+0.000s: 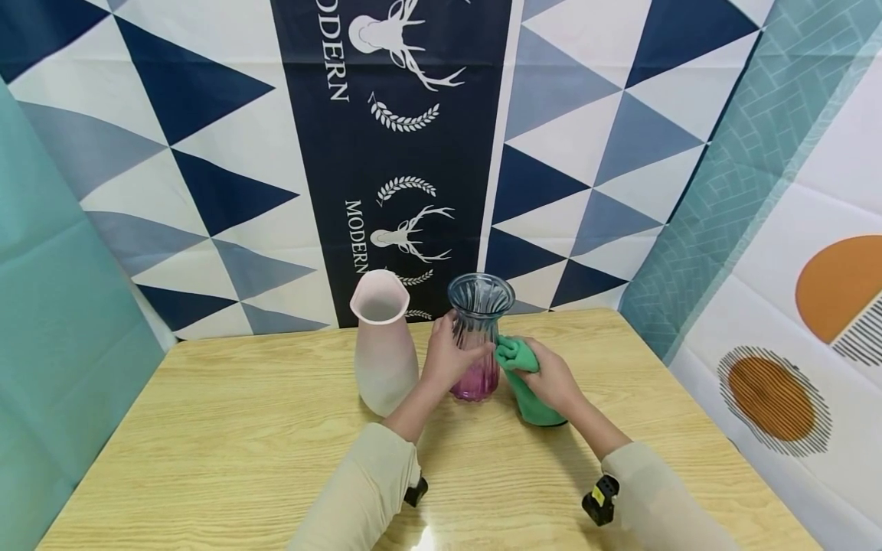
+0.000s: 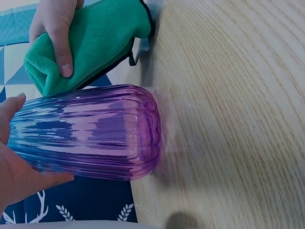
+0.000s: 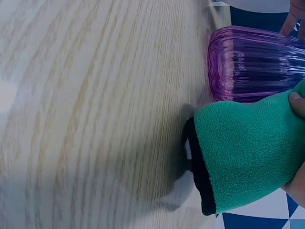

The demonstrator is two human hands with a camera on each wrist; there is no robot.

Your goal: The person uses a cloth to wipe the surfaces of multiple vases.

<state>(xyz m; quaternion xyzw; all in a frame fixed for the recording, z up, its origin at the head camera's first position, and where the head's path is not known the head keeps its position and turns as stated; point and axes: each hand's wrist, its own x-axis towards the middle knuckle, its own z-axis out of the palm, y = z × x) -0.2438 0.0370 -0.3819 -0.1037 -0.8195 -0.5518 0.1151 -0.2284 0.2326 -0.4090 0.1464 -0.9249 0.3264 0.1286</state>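
A ribbed glass vase (image 1: 475, 375), blue at its flared rim and pink-purple at its base, stands upright near the back of the table. My left hand (image 1: 446, 353) grips its upper body from the left, thumb on the near side and fingers around the far side. In the left wrist view the thumb and a finger lie along opposite sides of the glass vase (image 2: 95, 133). My right hand (image 1: 550, 375) holds a folded green cloth (image 1: 534, 398) with a black edge, bunched between thumb and fingers. The cloth's upper fold meets the vase's right side.
A tall matte vase (image 1: 386, 360), pale pink above and whitish below, stands just left of the glass vase. The light wood table (image 1: 241, 444) backs onto a patterned wall cloth (image 1: 413, 168). Hanging sheets flank both sides.
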